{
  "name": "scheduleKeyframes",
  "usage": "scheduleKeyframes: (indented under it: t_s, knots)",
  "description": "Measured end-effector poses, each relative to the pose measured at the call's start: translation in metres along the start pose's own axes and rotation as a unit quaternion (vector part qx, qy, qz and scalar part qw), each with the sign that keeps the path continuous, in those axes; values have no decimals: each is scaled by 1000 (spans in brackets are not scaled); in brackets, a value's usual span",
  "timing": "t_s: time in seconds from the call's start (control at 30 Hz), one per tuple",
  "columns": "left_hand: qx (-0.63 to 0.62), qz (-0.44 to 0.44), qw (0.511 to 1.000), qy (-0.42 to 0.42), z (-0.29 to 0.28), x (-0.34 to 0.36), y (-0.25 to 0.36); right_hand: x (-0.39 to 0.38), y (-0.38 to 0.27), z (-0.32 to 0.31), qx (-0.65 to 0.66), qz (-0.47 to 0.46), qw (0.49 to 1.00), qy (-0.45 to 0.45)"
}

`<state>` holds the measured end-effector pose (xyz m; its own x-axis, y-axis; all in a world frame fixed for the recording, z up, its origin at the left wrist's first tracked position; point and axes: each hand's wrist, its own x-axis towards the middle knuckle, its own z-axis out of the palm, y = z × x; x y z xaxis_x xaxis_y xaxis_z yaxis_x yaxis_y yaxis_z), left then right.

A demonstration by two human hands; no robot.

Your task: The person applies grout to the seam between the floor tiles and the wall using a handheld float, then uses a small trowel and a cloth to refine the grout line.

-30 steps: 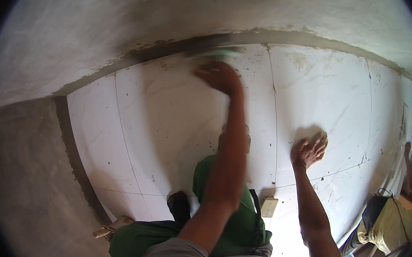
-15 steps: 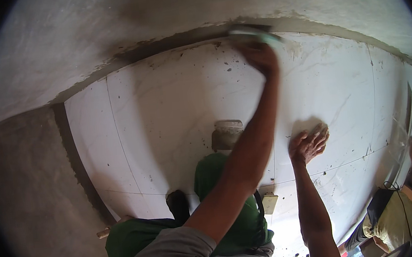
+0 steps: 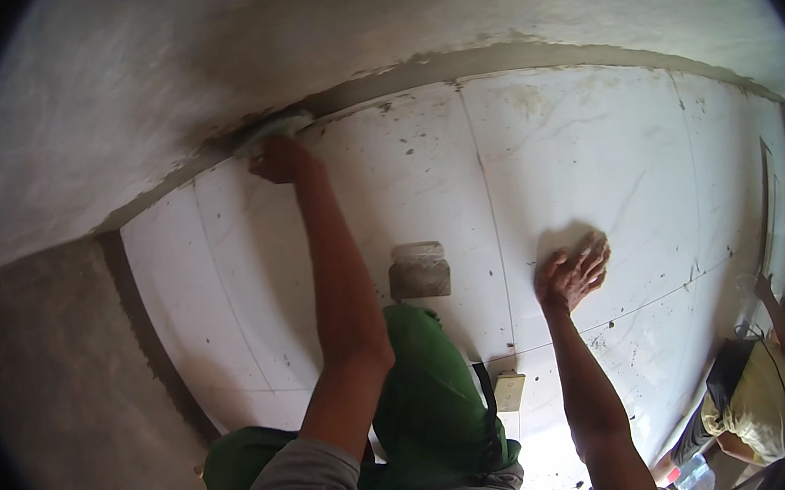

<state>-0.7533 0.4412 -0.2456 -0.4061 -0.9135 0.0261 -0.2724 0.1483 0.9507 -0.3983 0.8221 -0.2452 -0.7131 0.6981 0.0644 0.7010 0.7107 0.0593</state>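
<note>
My left hand is closed on a pale, greenish flat float, blurred by motion. The float lies against the grey mortar strip where the white tiles meet the rough plaster. Further right, my right hand rests on a white marbled tile with its fingers spread, holding nothing. Between my arms, a grey rectangular patch with a paler upper part shows on the tiles; I cannot tell if it is a cutout or an object.
A small pale yellowish plate sits beside my green-trousered knee. At the lower right, a co-worker in a yellowish top reaches toward the tiles. Bare grey plaster borders the tiles at left. Dark specks dot the tiles.
My left hand has moved the float leftward along the mortar strip, from top middle to upper left. My right hand stays on the tile. The view has shifted slightly.
</note>
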Motion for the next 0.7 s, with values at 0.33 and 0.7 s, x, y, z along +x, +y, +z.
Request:
scheduleKeyframes:
  t_s: [0.33, 0.7]
  knots:
    - [-494, -70, 853, -152, 84, -230, -3, -5, 7, 29, 123, -102, 969, 189]
    - [-141, 113, 576, -797, -52, -307, 154, 6, -6, -42, 85, 43, 993, -74]
